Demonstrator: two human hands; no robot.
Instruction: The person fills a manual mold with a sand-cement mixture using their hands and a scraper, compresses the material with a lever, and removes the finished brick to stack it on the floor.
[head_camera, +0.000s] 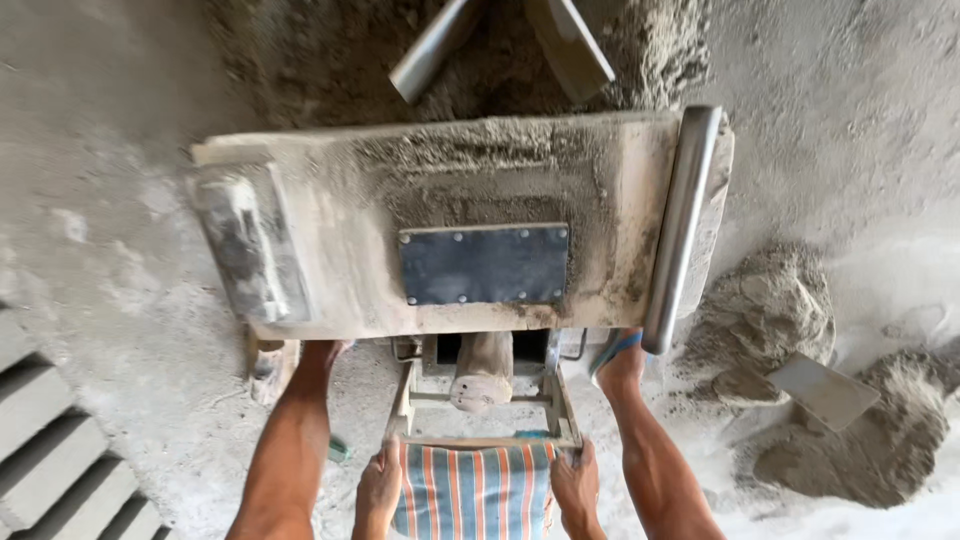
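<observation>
At the far left, grey blocks (60, 440) lie in rows on the floor. Next to them is the sandy grey floor (110, 290).

In the middle stands a big table (330, 250) with sand all over its top. On its left end sits a dusty grey box shape (250, 245). In the middle of the table is a dark metal plate (484, 264) with small bolts round its edge. On the right end lies a long shiny metal bar (682, 225).

Under the near edge of the table is a metal frame (560, 410), and a round wooden handle (482, 370) pokes out through it.

The person's bare legs come down on each side of the frame. The right foot wears a blue sandal (612, 352).

The left hand (379, 490) is curled shut on the left side of the frame's near bar. Just right of it hangs a striped cloth (475, 492), with orange, blue and white stripes. The right hand (575, 490) is curled shut on the right side of the frame's near bar. The cloth is between the two hands.

Behind the table is a heap of sand with two metal pieces (500, 40) stuck in it.

At the right are piles of sand (770, 310) on the floor. A flat metal trowel blade (822, 390) lies between them.
</observation>
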